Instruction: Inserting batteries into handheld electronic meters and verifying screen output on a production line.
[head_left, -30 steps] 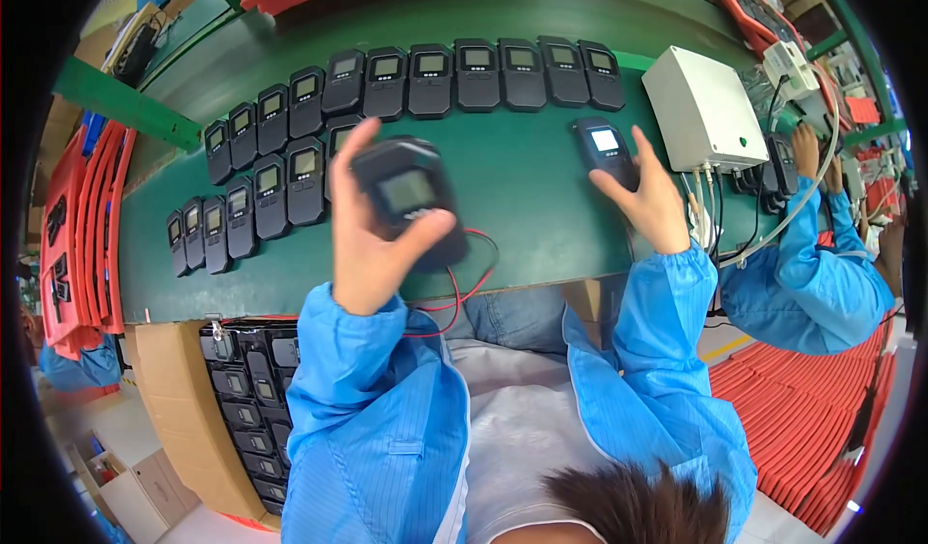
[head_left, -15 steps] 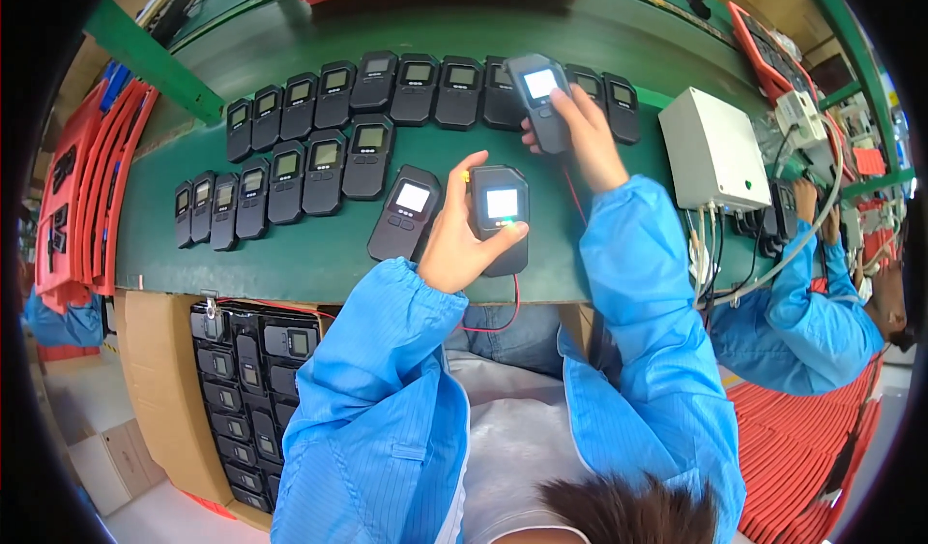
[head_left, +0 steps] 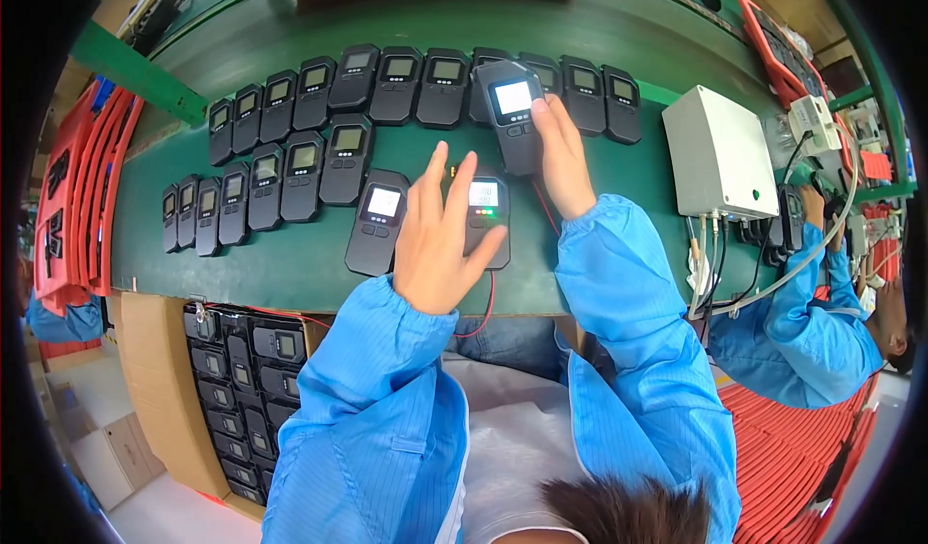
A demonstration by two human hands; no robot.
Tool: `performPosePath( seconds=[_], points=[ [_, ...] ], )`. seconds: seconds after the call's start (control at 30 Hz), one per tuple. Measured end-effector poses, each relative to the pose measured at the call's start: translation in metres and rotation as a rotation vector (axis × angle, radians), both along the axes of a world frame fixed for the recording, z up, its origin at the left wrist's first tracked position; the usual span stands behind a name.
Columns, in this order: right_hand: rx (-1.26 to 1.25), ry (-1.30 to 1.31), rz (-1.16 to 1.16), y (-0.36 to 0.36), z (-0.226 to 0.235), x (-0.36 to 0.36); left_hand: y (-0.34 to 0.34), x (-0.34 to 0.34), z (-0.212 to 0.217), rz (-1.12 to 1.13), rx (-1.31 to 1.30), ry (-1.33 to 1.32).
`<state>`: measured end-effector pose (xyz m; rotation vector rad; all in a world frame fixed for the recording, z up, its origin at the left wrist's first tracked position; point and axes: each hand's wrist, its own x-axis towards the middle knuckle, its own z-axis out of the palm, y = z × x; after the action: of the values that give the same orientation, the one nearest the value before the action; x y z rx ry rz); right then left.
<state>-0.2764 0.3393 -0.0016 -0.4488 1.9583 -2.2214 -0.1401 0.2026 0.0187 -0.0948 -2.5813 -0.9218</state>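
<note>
My right hand [head_left: 563,152] grips a black handheld meter [head_left: 518,147] by its right side, tilted, its screen lit white. A red wire hangs below it. Fingers spread, my left hand [head_left: 440,239] hovers between two lit meters near the bench's front edge. The right one of these, a meter with coloured lights under its screen [head_left: 493,239], is partly hidden by my fingers and has a red wire at its lower end. Beside my wrist lies the other, a tilted lit meter [head_left: 372,235]. Whether my thumb touches the right one, I cannot tell.
Rows of dark-screened meters [head_left: 394,99] lie across the green bench [head_left: 319,273]. A white box [head_left: 710,152] with cables stands at the right. Below the bench, a carton [head_left: 155,389] holds several meters. Red trays [head_left: 72,205] stack at left; a co-worker's blue sleeve [head_left: 802,322] shows at right.
My left hand has let go of the middle meter and spread its fingers, uncovering coloured lights. My right hand has brought its meter slightly left and lower. The view has shifted a little.
</note>
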Motion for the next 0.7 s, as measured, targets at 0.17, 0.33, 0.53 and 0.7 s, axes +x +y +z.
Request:
performPosePath(
  seconds=[0.17, 0.33, 0.53, 0.7],
  points=[
    [-0.049, -0.097, 0.034, 0.007, -0.008, -0.002, 0.003, 0.029, 0.069, -0.583, 0.401, 0.124],
    [-0.014, -0.055, 0.019, 0.002, -0.009, -0.002, 0.009, 0.057, 0.086, -0.868, 0.939, 0.376],
    [0.031, 0.002, -0.018, 0.003, 0.0, 0.0, 0.015, 0.063, 0.097, -0.944, 1.007, 0.344],
    [0.009, -0.01, -0.028, 0.003, -0.002, -0.001, 0.017, 0.055, 0.105, -1.054, 1.074, 0.308]
  ],
)
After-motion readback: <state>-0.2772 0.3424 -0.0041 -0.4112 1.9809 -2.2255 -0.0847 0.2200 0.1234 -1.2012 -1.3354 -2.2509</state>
